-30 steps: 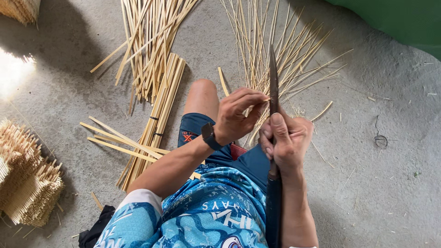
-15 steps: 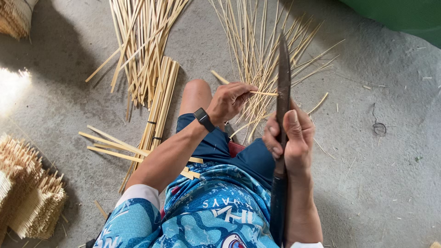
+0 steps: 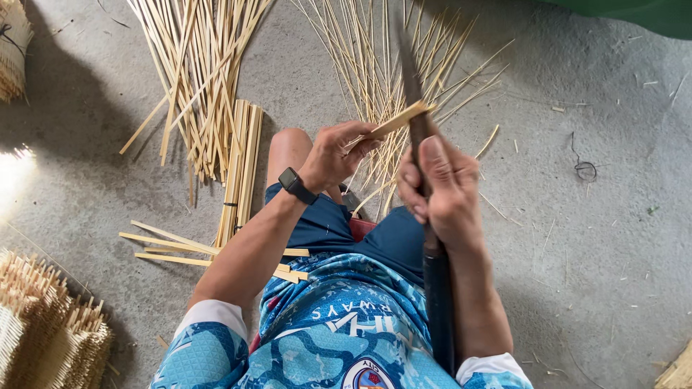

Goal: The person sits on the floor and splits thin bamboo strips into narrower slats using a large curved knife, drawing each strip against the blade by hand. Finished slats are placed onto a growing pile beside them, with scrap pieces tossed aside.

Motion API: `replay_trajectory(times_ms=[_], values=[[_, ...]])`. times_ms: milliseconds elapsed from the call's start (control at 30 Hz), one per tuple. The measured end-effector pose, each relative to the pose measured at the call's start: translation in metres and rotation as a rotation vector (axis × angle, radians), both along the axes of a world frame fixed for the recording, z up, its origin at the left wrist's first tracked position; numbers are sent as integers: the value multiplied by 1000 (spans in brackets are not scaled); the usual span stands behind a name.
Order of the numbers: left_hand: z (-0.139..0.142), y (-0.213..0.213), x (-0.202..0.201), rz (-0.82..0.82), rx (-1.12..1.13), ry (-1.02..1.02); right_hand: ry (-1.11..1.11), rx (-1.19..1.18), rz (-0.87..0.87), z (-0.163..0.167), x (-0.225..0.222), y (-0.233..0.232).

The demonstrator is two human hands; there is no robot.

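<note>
Seated person with a bamboo strip (image 3: 395, 121) held against a long dark knife (image 3: 412, 86) over a concrete floor (image 3: 591, 259).

Left hand (image 3: 335, 155): grip closed on the near end of the bamboo strip, whose far end touches the knife blade. Right hand (image 3: 440, 189): grip clamped around the knife where blade meets handle, blade pointing away from the body, the long dark handle running back along the forearm. A dark wristwatch (image 3: 297, 186) sits on the left wrist. Beyond the hands a fan of thin splints (image 3: 389, 50) lies spread toward the far edge of the floor. A second pile of wider strips (image 3: 198, 79) lies at the far left, with a tied bundle (image 3: 240, 169) just beside the left knee. Short strips (image 3: 173, 245) lie crosswise under the left arm. A stack of cut sticks (image 3: 43, 317) occupies the near left corner.
</note>
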State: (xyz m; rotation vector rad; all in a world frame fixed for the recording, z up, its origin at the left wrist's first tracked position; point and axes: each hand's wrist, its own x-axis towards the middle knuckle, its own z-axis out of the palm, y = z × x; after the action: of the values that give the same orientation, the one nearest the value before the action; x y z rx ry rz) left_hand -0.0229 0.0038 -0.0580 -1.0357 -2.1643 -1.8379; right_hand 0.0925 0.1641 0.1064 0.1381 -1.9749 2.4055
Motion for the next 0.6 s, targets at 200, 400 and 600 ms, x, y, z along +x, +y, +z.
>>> replay_trajectory(times_ms=[200,400,600], values=[[-14,5,9,90,-94,-38,-23,-54,-58,-4,1,8],[0,11,18,205,-43,-48,-338,-92,48,-68,-28,-10],[-7,10,8,60,30,-17,-386,-37,-104,-34,-19,9]])
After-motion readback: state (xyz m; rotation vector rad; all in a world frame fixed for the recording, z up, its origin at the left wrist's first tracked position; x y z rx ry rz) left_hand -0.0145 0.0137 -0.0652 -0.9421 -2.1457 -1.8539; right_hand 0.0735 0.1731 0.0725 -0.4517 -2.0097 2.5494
